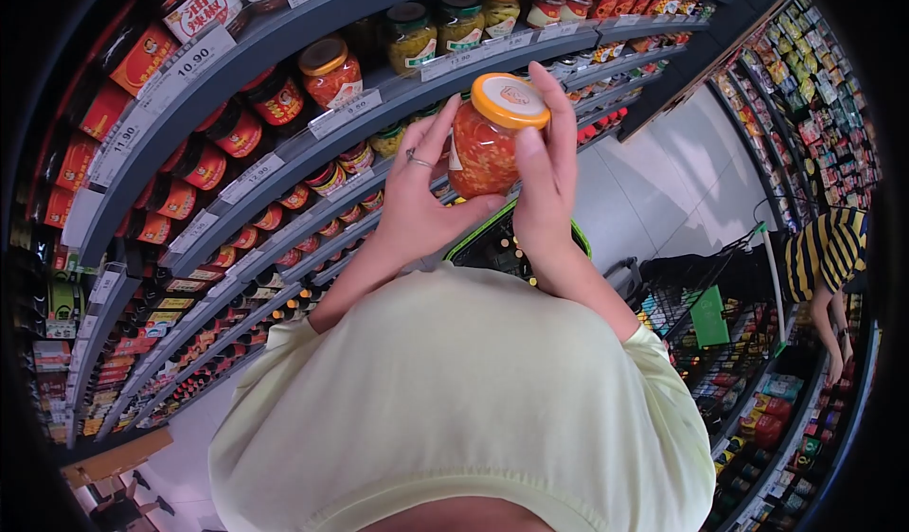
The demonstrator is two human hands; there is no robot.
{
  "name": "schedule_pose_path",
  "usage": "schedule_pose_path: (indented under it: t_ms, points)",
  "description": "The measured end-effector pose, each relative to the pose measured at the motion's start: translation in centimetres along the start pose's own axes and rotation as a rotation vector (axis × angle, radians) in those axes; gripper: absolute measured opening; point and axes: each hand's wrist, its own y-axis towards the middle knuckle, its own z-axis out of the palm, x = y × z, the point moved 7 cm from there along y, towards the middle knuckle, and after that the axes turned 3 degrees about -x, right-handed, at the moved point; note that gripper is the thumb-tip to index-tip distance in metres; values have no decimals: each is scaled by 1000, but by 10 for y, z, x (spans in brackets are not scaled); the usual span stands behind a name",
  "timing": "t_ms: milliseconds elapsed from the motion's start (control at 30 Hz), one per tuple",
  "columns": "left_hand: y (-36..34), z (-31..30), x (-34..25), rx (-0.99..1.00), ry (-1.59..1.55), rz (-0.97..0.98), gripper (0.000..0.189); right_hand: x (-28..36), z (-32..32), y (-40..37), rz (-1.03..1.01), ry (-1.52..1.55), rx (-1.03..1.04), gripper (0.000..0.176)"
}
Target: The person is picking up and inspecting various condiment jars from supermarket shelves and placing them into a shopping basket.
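Observation:
Between my two hands is a glass jar of chopped chili sauce [481,158], with red chunky contents and an orange-rimmed lid that has a white top. It is tilted, its lid toward the upper right. My left hand [418,182], with a ring on one finger, supports the jar's left side and base. My right hand [547,172] wraps the right side, thumb below the lid and fingers behind it. Part of a label shows at the jar's left edge. A similar jar [329,70] stands on the shelf to the left.
Curved-looking shelves [275,149] of jars with price tags fill the left and front. Below my hands sits a black basket with a green rim [582,240]. At right, a person in a striped shirt [833,253] stands by a shopping cart [710,319], near another shelf. Tiled floor [653,177] lies between.

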Motion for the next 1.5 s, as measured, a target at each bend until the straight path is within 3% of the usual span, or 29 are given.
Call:
schedule_pose_path:
  t_ms: [33, 100, 200, 400, 667, 833, 933, 1000, 1100, 1133, 1267, 1400, 1500]
  points:
    - [-1, -1, -1, -3, 2, 0, 101, -8, -2, 1, 28, -125, 7, 65]
    - [-2, 4, 0, 36, -428, -102, 99, -11, -4, 1, 70, -24, -7, 65]
    - [-3, 7, 4, 141, -534, -81, 94, -13, -7, 3, 124, 101, -49, 64]
    - [-11, 13, 20, 149, -834, -193, 79, -5, -8, 6, 173, 218, -64, 55]
    - [-13, 17, 26, 189, -974, -298, 73, -9, -10, 6, 253, 160, -44, 34]
    - [-13, 14, 30, 197, -944, -342, 75, -13, -12, 4, 234, 148, -27, 32]
    - [-11, 14, 27, 242, -977, -272, 81, -17, -17, 0, 171, 89, 17, 31]
    - [-10, 8, 36, 146, -520, -252, 89, -20, -22, -5, 129, 43, 50, 34]
    - [-9, 12, 44, 188, -461, -326, 91, -31, -35, -22, 213, -3, 124, 56]
    - [-10, 15, 49, 238, -426, -337, 90, -33, -44, -29, 223, -2, 96, 56]
    - [-22, 31, 85, 409, -296, -437, 88, -65, -76, -74, 548, 59, 37, 75]
    - [-48, 57, 139, 634, -130, -551, 85, -95, -110, -115, 665, -419, 17, 74]
    - [-61, 70, 172, 748, 65, -572, 83, -123, -126, -144, 818, -516, -52, 67]
